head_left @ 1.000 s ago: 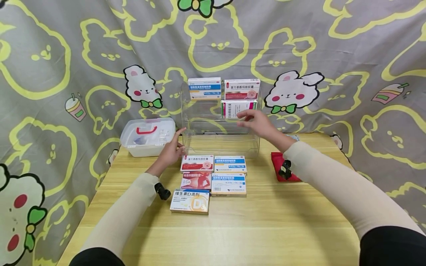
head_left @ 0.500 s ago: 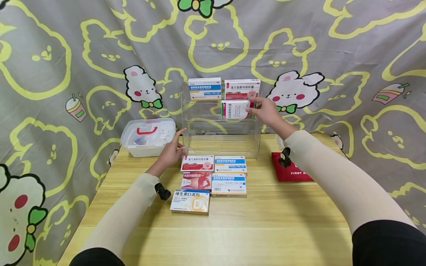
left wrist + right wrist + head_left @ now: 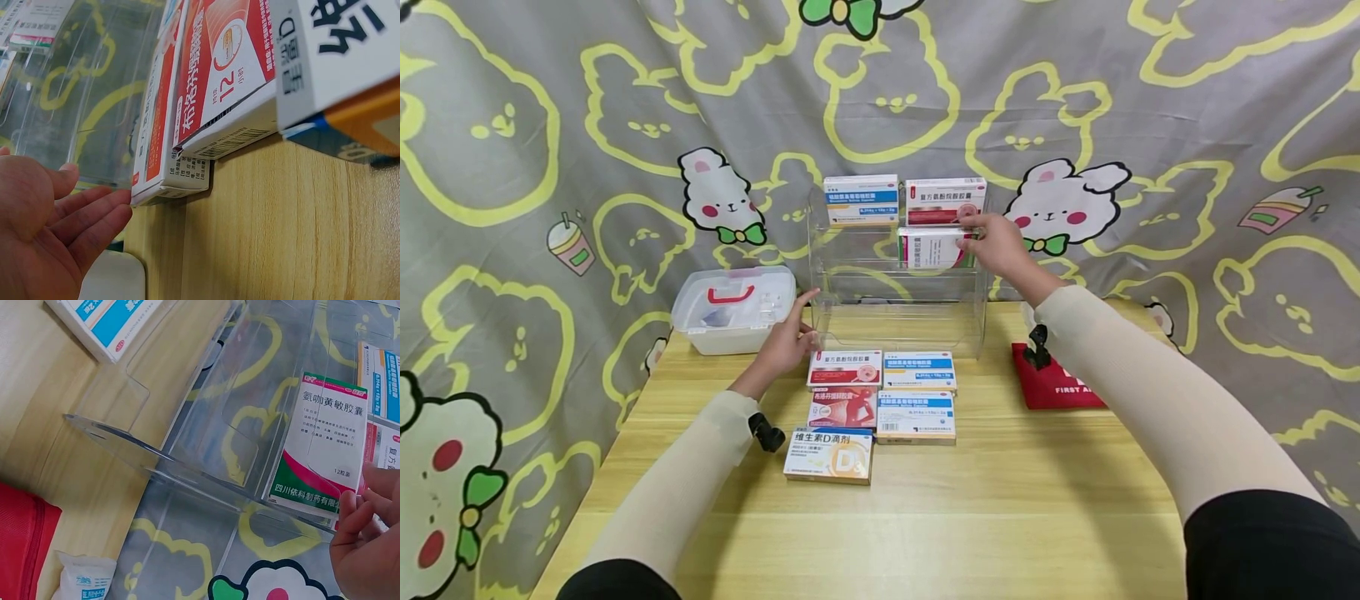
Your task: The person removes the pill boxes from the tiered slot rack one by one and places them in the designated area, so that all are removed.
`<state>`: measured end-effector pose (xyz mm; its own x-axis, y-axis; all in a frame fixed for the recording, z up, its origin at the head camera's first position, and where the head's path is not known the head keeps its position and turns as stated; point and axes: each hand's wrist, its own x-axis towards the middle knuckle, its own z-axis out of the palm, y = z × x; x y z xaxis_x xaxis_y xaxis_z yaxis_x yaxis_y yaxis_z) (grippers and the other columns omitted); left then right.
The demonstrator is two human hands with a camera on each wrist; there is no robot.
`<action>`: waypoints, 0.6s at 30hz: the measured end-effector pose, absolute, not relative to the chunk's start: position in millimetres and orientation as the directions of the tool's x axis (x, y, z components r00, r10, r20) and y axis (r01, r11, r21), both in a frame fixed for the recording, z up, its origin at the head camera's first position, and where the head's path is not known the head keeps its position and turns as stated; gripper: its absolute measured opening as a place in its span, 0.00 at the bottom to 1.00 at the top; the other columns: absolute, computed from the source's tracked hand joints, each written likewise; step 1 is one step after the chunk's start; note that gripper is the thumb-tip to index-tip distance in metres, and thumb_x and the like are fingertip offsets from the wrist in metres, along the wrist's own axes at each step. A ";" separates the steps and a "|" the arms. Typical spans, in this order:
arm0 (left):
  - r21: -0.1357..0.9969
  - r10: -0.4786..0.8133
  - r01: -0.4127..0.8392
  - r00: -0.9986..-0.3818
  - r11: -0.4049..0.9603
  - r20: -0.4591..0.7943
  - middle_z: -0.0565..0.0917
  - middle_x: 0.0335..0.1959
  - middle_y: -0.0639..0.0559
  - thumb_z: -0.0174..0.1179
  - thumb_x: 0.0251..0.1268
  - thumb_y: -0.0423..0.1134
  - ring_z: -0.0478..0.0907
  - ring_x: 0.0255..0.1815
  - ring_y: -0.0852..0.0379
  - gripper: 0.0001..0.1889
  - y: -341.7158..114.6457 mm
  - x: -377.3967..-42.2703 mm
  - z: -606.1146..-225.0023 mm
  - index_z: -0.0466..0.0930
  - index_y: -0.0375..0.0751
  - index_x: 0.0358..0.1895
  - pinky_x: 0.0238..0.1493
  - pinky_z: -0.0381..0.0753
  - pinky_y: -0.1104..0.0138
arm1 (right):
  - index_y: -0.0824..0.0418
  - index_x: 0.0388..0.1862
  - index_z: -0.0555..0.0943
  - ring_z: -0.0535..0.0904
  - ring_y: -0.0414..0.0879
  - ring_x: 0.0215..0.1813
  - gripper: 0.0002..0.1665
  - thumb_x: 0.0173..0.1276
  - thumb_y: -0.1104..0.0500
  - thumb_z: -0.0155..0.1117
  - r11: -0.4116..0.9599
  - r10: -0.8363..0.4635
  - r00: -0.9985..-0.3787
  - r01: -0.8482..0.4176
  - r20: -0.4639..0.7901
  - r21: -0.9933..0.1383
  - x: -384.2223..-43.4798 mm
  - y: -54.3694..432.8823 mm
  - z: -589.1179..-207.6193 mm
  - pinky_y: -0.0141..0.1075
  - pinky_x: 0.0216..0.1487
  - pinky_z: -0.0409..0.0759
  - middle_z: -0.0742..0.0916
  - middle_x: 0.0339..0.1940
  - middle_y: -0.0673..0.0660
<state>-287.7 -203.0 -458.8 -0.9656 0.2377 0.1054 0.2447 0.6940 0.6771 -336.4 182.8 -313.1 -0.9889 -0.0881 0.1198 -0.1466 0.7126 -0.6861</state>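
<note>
My right hand (image 3: pixel 1000 246) pinches the upper right corner of a white, green and magenta medicine box (image 3: pixel 931 248), standing in the second tier of a clear acrylic rack (image 3: pixel 898 323). In the right wrist view, the fingertips of that hand (image 3: pixel 369 525) cover a corner of the box (image 3: pixel 322 444). Beside the rack's lower left side rests my left hand (image 3: pixel 786 340), its fingers loosely extended. The left wrist view has this hand (image 3: pixel 56 225) close to the end of a red-and-white medicine box (image 3: pixel 164 144). Blue-and-white (image 3: pixel 862 200) and red-and-white boxes (image 3: pixel 945 202) fill the top tier.
Several medicine boxes lie in front of the rack, including a vitamin D box (image 3: pixel 829 456) and a blue-and-white box (image 3: pixel 916 417). A lidded plastic case (image 3: pixel 733 312) stands left; a red first-aid pouch (image 3: pixel 1056 387) lies right. A patterned curtain (image 3: pixel 880 100) hangs behind.
My right hand has moved right and up, from the front of the green-and-magenta box to its upper right corner. The box's top edge has shifted slightly. My left hand has stayed still.
</note>
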 end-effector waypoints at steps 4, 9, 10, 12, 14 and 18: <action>0.678 0.233 0.238 -0.967 0.695 0.101 0.85 0.47 0.34 0.56 0.78 0.30 0.88 0.41 0.42 0.45 -202.7 -287.7 -458.5 0.42 0.73 0.83 0.40 0.90 0.54 | 0.62 0.71 0.78 0.75 0.57 0.58 0.26 0.76 0.61 0.65 0.736 -0.099 -0.985 -0.168 0.142 -0.656 -337.7 181.2 -312.9 0.43 0.47 0.77 0.78 0.67 0.66; 0.674 0.235 0.241 -0.967 0.698 0.103 0.86 0.47 0.34 0.56 0.78 0.29 0.88 0.40 0.42 0.45 -202.2 -288.0 -458.5 0.42 0.72 0.83 0.39 0.90 0.54 | 0.63 0.66 0.82 0.73 0.58 0.59 0.21 0.76 0.61 0.65 0.765 -0.090 -0.984 -0.168 0.155 -0.621 -339.3 180.0 -313.8 0.48 0.54 0.76 0.78 0.62 0.66; 0.673 0.235 0.242 -0.967 0.699 0.103 0.86 0.47 0.34 0.56 0.78 0.30 0.88 0.40 0.42 0.45 -202.2 -288.0 -458.6 0.42 0.72 0.83 0.39 0.90 0.54 | 0.63 0.65 0.83 0.73 0.58 0.59 0.21 0.76 0.61 0.65 0.770 -0.086 -0.984 -0.165 0.156 -0.616 -339.5 179.6 -314.0 0.49 0.55 0.76 0.78 0.62 0.65; 0.673 0.236 0.243 -0.966 0.699 0.104 0.86 0.47 0.34 0.56 0.78 0.29 0.88 0.40 0.42 0.45 -202.1 -288.0 -458.6 0.42 0.72 0.83 0.39 0.90 0.54 | 0.63 0.64 0.83 0.73 0.58 0.61 0.20 0.76 0.61 0.65 0.777 -0.075 -0.985 -0.155 0.154 -0.610 -340.0 178.8 -314.2 0.50 0.57 0.75 0.78 0.63 0.65; 0.672 0.237 0.246 -0.966 0.699 0.107 0.86 0.46 0.34 0.56 0.78 0.29 0.88 0.40 0.42 0.45 -202.0 -288.0 -458.4 0.42 0.70 0.83 0.39 0.90 0.54 | 0.63 0.64 0.83 0.74 0.58 0.62 0.19 0.76 0.60 0.65 0.777 -0.062 -0.988 -0.137 0.141 -0.614 -340.4 177.4 -314.6 0.49 0.56 0.77 0.78 0.66 0.65; 0.674 0.238 0.247 -0.965 0.697 0.109 0.86 0.46 0.33 0.56 0.78 0.29 0.88 0.40 0.42 0.44 -201.7 -288.0 -458.2 0.43 0.67 0.84 0.39 0.90 0.54 | 0.62 0.64 0.83 0.77 0.55 0.55 0.19 0.77 0.60 0.64 0.757 -0.038 -0.992 -0.106 0.118 -0.644 -339.7 176.7 -315.2 0.43 0.45 0.79 0.79 0.70 0.62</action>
